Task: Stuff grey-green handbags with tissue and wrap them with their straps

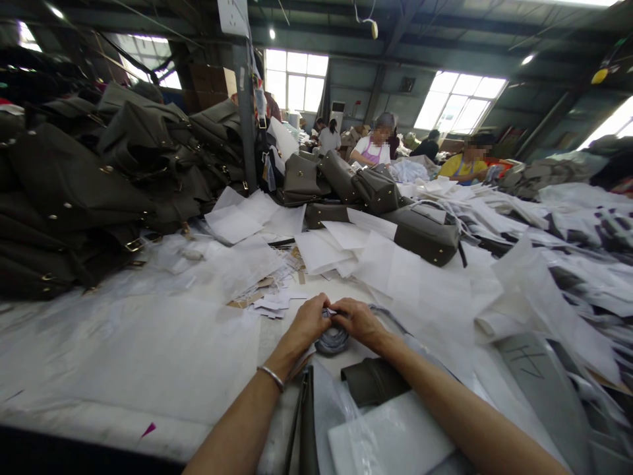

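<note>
My left hand (pixel 312 319) and my right hand (pixel 359 319) meet at the middle of the table, fingertips pinched close together over a coiled grey strap (pixel 332 340). A small pale piece shows between the fingertips; its kind is too small to tell. The coil lies just under both hands. Below my right forearm is a dark olive rolled bag part (pixel 373 381), with a white padded sheet (pixel 395 435) in front of it. Small paper tags (pixel 271 302) lie beyond my left hand.
Olive bags (pixel 74 178) are heaped at the left, more bags (pixel 425 231) behind the white sheets (pixel 415 277). A metal post (pixel 244 112) rises at the table's back. A grey panel (pixel 539 376) lies at right. Several people work farther back.
</note>
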Demonstrator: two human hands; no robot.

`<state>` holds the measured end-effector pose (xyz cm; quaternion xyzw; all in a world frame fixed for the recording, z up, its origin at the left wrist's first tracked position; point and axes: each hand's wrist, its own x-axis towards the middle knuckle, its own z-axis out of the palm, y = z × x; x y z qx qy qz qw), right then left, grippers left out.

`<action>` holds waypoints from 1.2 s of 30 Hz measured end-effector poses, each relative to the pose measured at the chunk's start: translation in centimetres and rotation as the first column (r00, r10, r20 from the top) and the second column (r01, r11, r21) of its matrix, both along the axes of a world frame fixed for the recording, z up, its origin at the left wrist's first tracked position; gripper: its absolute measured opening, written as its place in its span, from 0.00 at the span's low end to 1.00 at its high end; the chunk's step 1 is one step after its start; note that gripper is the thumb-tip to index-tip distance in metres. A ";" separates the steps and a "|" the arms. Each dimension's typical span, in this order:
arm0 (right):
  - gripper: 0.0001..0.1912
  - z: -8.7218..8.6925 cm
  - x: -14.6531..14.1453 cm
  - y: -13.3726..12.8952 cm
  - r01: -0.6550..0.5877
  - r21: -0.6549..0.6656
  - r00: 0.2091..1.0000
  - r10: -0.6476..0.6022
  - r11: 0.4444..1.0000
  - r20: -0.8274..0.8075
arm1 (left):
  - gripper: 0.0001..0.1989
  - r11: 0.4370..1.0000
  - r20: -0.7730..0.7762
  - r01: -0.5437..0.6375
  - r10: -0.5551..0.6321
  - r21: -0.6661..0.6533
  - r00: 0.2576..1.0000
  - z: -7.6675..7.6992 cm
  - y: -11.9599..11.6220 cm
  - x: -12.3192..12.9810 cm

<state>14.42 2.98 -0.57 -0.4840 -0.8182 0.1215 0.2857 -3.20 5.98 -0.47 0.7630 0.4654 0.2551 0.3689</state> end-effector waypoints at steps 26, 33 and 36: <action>0.12 7.6 11.4 -13.4 0.570 -0.001 0.808 -0.560 0.822 -0.181 | 0.06 1.000 0.232 -0.031 0.029 0.002 0.972 -1.1 1.4 -0.3; 0.22 4.8 14.4 -20.2 0.745 -0.384 0.531 -0.834 0.545 -0.152 | 0.08 0.999 0.338 0.012 0.003 -0.044 0.941 -0.9 1.0 0.4; 0.21 3.6 14.3 -21.3 0.753 -0.395 0.525 -0.842 0.527 -0.124 | 0.09 0.998 0.368 0.029 -0.004 -0.064 0.930 -0.7 1.0 0.5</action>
